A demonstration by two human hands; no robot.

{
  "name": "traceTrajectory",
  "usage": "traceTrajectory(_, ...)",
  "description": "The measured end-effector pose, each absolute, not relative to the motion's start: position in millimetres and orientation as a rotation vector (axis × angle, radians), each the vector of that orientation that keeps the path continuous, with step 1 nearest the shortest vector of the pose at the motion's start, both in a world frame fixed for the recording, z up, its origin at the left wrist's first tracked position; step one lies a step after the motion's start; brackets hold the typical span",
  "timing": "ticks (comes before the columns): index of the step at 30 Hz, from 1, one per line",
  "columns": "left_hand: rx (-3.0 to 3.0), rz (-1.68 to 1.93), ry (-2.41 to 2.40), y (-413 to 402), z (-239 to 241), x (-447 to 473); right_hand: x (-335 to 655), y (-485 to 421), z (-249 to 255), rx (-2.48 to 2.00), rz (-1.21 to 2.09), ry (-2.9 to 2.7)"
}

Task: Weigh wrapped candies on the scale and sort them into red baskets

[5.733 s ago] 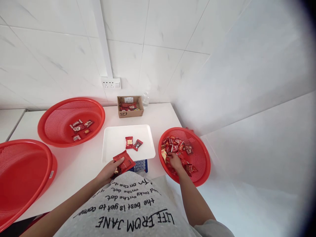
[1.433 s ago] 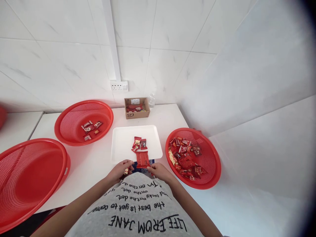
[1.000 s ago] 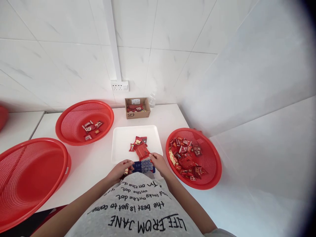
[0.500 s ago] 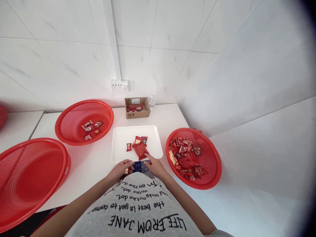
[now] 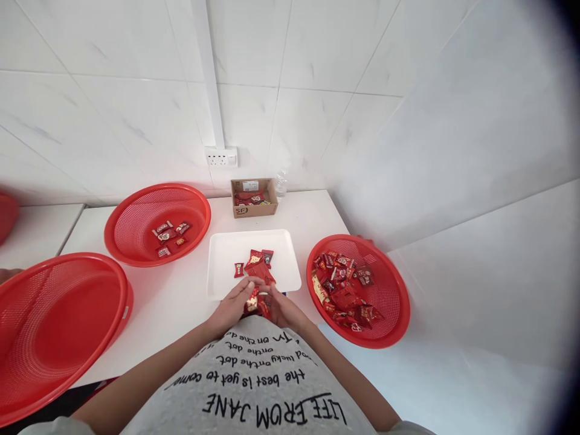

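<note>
My left hand (image 5: 233,307) and my right hand (image 5: 283,308) meet close to my shirt, at the near edge of a white tray (image 5: 217,281). Both are closed around red snack packets (image 5: 254,302), one with a cream patch; how many is unclear. On the tray, just beyond my fingertips, lie several more red packets (image 5: 260,270), with a small red packet (image 5: 238,270) apart to their left. The dark blue keypad below the tray is almost fully covered by my hands.
To the right, a red mesh basket (image 5: 401,290) holds many packets. Another red basket (image 5: 111,235) at back left holds several. A large red basket (image 5: 120,284) stands front left. Behind the tray are a cardboard box (image 5: 256,210) and clear plastic bottle (image 5: 281,184). Someone's hand (image 5: 6,275) shows at far left.
My right hand has come off the tray's packet and joined my left, which moved right and up. Red packets now show between them, covering the keypad. A person's hand has appeared at the left edge.
</note>
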State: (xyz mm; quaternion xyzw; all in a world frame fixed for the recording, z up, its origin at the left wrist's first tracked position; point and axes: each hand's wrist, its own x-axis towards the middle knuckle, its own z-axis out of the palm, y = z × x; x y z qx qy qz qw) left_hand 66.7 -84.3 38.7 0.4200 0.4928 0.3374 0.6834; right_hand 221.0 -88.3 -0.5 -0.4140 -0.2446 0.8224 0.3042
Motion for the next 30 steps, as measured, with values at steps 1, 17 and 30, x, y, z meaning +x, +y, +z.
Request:
traceTrajectory(1, 1.085, 0.742, 1.104, -83, 41, 71, 220, -88, -1, -1.004, 2.218, -0.550)
traceTrajectory(17, 2.223, 0.352, 1.223, -41, 15, 82, 242, -93, -6, -0.867, 2.155, 0.103)
traceTrajectory(30, 2.343, 0.035, 1.561, -2, -29, 29, 293, -109, -12, -1.011, 1.862, 0.117)
